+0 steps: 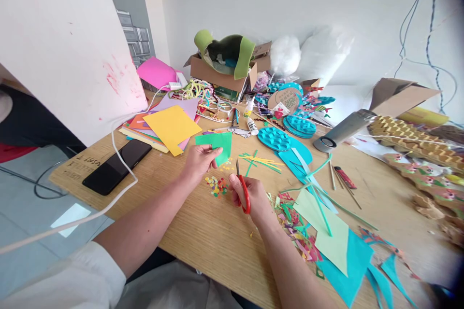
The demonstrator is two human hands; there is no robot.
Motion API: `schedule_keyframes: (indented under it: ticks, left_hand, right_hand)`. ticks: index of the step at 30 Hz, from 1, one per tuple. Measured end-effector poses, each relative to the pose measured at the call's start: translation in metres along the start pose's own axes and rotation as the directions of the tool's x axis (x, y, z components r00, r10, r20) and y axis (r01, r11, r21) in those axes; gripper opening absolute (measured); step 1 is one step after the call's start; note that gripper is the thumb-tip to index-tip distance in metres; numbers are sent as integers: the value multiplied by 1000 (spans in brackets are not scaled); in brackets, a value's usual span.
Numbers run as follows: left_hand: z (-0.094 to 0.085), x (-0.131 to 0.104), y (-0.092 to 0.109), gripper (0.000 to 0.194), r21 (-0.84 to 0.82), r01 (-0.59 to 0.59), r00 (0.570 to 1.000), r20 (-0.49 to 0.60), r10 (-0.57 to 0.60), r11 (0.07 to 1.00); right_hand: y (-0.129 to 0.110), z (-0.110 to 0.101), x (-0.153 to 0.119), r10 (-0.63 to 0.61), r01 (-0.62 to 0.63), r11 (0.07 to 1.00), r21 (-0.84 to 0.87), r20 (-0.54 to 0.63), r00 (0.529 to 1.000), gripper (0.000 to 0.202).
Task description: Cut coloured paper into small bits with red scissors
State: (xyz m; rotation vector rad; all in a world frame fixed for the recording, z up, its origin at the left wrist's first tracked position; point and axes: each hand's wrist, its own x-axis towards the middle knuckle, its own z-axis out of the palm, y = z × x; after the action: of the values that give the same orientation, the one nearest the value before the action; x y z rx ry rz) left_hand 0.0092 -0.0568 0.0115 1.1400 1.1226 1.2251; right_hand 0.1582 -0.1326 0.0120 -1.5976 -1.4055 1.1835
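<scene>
A piece of green paper (222, 144) is pinched between the thumb and fingers of my left hand (201, 159), a little above the table. My right hand (255, 198) grips red-handled scissors (247, 197), whose blades point up and away from me, apart from the paper. Small paper dots (216, 186) in several colours lie on the table between my hands. Just beyond the scissors are thin yellow and green paper strips (261, 161). Paper scraps (295, 229) are heaped to the right of my right wrist.
A black phone (116, 166) lies left, with a white cable (126, 174) across it. Behind it are stacked coloured sheets (173, 125). Glue bottles (252, 126), blue egg-carton pieces (274, 139) and a box (221, 70) stand farther back. A metal flask (344, 130) lies right, near cut blue paper (346, 265).
</scene>
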Motion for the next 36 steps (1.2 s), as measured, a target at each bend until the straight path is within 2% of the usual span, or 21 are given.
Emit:
schedule_keyframes:
  ticks: [2,5,7,13,16,18,19,20,21,23,24,26,28,31,34,36]
  left_hand:
    - [-5,3,2,22,38,-145,989,31,144,989]
    - [-8,2,6,15,35,-422,901,126,415,906]
    - [-7,-2,10,15,37,-485,865,171,473,874]
    - [3,-18,14,15,-42,-339,907,250,339,940]
    - [4,-15,13,36,-149,-274,934,193,300,950]
    - [2,-9,13,49,-265,-115,971,171,165,957]
    - [0,-5,14,53,-317,9,977,205,59,948]
    - [-2,-2,14,60,-347,148,962,268,-54,926]
    - [-5,1,15,69,-345,275,924,351,-148,898]
    - [-8,2,16,78,-296,394,863,446,-239,870]
    - [-8,2,16,71,-258,395,854,456,-249,882]
    - [-7,-2,14,50,-174,346,863,444,-240,922]
    - [-3,-6,12,37,-113,303,872,434,-227,946]
    - [0,-7,9,33,-128,255,909,370,-193,958]
    - [0,-3,7,30,-182,199,961,229,-155,963]
    - [-1,0,7,30,-204,185,975,160,-153,961]
  right_hand:
    - [-3,0,-2,-10,18,994,106,-76,997,57]
    - [-8,-2,-5,-87,141,957,253,-214,973,56]
    - [-11,-3,-6,-138,212,931,297,-253,958,52]
    - [-14,-4,-5,-172,216,942,256,-181,968,32]
    - [-14,-6,-5,-171,219,949,227,-213,962,26]
    - [-13,-7,-6,-164,223,951,213,-263,951,25]
    - [-13,-7,-6,-161,224,951,212,-275,948,24]
    - [-13,-8,-6,-159,223,951,214,-278,947,24]
    - [-12,-8,-6,-159,222,951,217,-275,948,23]
    - [-9,-8,-5,-166,221,952,210,-251,954,23]
    - [-8,-8,-4,-171,220,955,198,-238,956,23]
    - [-7,-8,-2,-186,223,962,160,-217,958,24]
    - [-6,-8,-1,-189,214,971,110,-204,961,29]
    - [-6,-8,0,-160,172,984,51,-184,970,40]
    - [-2,-8,2,-134,136,991,10,-123,983,50]
    - [0,-7,2,-116,115,993,-16,-65,991,53]
